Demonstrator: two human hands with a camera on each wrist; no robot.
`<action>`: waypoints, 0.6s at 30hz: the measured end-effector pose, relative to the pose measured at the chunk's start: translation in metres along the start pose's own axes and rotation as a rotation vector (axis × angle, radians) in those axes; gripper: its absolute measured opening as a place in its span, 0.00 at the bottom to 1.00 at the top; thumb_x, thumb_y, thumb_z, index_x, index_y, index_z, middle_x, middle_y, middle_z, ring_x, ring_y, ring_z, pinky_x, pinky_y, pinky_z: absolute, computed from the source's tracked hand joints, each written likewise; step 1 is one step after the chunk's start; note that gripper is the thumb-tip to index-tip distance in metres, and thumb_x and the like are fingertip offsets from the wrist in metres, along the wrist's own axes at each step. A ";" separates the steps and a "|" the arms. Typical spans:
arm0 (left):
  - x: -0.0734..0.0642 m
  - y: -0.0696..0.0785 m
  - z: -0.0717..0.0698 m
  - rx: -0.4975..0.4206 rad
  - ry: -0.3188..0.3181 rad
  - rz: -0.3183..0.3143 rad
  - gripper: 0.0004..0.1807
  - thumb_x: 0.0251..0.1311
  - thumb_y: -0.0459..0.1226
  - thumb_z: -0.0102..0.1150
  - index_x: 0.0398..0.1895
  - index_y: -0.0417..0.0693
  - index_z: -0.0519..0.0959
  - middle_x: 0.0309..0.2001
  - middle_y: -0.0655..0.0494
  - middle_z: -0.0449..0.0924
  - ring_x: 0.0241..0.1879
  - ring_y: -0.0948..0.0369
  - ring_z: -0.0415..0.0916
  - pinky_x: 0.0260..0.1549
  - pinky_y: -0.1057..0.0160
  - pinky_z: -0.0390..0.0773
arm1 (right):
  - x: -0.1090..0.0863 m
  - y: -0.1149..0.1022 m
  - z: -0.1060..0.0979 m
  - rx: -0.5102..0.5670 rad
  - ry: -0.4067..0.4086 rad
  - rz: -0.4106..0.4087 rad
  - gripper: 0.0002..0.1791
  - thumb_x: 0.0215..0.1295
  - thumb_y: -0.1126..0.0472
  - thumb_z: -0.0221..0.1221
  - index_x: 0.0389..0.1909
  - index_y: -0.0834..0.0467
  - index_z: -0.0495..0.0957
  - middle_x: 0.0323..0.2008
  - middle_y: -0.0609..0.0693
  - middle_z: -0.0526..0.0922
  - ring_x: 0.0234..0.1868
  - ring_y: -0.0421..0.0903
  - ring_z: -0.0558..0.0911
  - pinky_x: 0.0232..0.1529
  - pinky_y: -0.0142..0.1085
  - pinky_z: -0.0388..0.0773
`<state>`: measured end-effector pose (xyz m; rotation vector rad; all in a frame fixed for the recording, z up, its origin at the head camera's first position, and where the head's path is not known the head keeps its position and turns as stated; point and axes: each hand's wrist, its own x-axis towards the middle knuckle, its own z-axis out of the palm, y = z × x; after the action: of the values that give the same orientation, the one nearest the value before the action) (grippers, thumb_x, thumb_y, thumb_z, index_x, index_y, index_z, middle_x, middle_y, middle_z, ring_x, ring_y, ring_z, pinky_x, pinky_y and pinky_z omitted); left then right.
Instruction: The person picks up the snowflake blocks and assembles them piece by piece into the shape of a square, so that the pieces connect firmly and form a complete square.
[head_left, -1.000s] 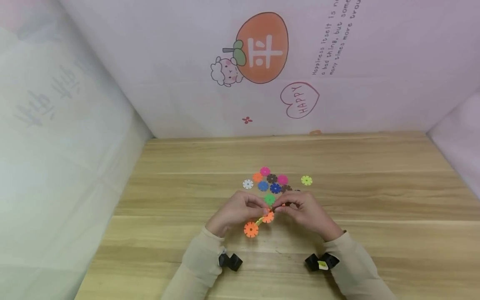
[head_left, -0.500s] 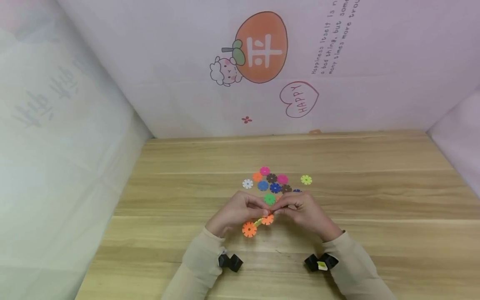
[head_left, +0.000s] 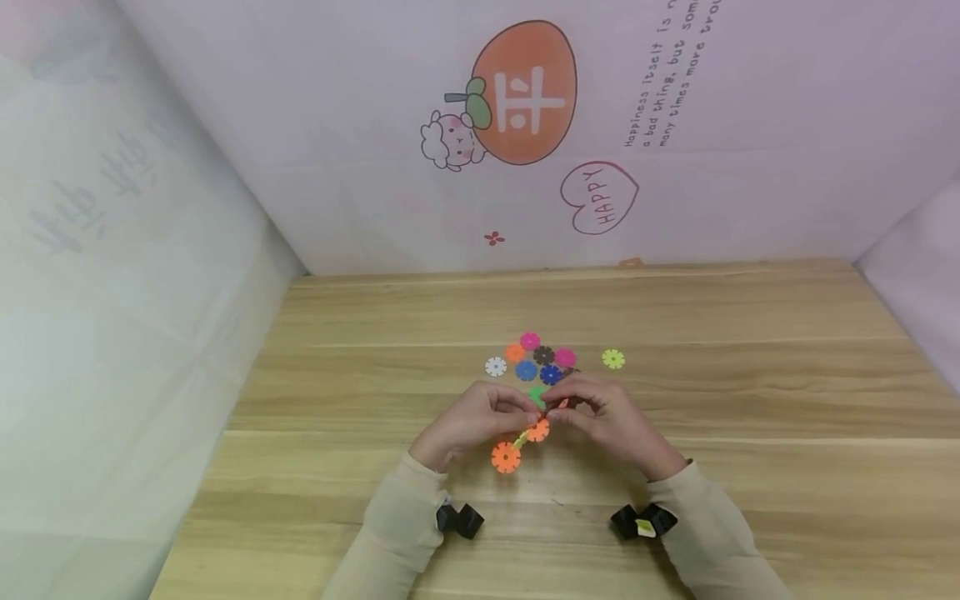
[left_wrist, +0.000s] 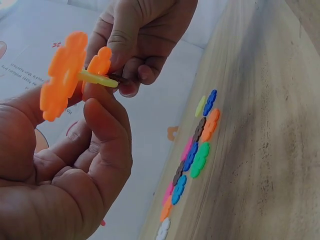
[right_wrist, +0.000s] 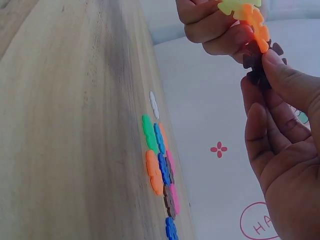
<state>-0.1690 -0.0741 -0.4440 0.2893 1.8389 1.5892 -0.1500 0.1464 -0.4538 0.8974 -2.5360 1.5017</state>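
Both hands work on a short chain of notched plastic discs above the table. An orange disc point(head_left: 506, 457) hangs at the near end, linked through a yellow disc point(left_wrist: 98, 80) seen edge-on to a second orange disc point(head_left: 537, 430). My left hand point(head_left: 476, 418) pinches the chain at that second orange disc, fingertips partly hiding it. Between thumb and fingers my right hand point(head_left: 611, 422) holds a dark brown disc point(right_wrist: 257, 67). In the right wrist view, the brown disc's edge meets the orange disc's edge at a crossing angle.
Loose discs lie flat beyond the hands, among them green point(right_wrist: 149, 132), white point(head_left: 496, 367), blue point(head_left: 527, 371) and pink point(head_left: 530, 341) ones. A yellow-green disc point(head_left: 613, 359) sits apart at the right. Printed cloth point(head_left: 375, 183) stands behind the wooden table point(head_left: 360, 325).
The chain's hanging end has shifted slightly right since half a second ago. My right hand has risen a little and covers the dark blue disc behind it. Both hands keep their pinch.
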 end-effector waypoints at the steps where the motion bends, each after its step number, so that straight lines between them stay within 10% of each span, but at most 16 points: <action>1: 0.000 0.000 0.000 -0.005 0.002 -0.003 0.11 0.56 0.39 0.63 0.40 0.44 0.82 0.38 0.51 0.85 0.39 0.60 0.81 0.41 0.61 0.81 | 0.000 0.001 -0.001 -0.009 0.001 0.003 0.11 0.57 0.60 0.63 0.42 0.49 0.82 0.37 0.43 0.83 0.37 0.36 0.79 0.38 0.30 0.78; 18: 0.001 -0.003 0.001 -0.038 0.036 -0.029 0.10 0.56 0.36 0.63 0.40 0.41 0.81 0.35 0.51 0.84 0.31 0.62 0.80 0.40 0.57 0.81 | -0.002 0.012 -0.005 -0.362 0.023 0.191 0.13 0.54 0.66 0.65 0.41 0.62 0.82 0.35 0.53 0.84 0.34 0.43 0.82 0.36 0.34 0.81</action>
<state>-0.1687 -0.0737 -0.4472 0.2181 1.8298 1.6169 -0.1557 0.1551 -0.4611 0.5992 -2.8111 1.0245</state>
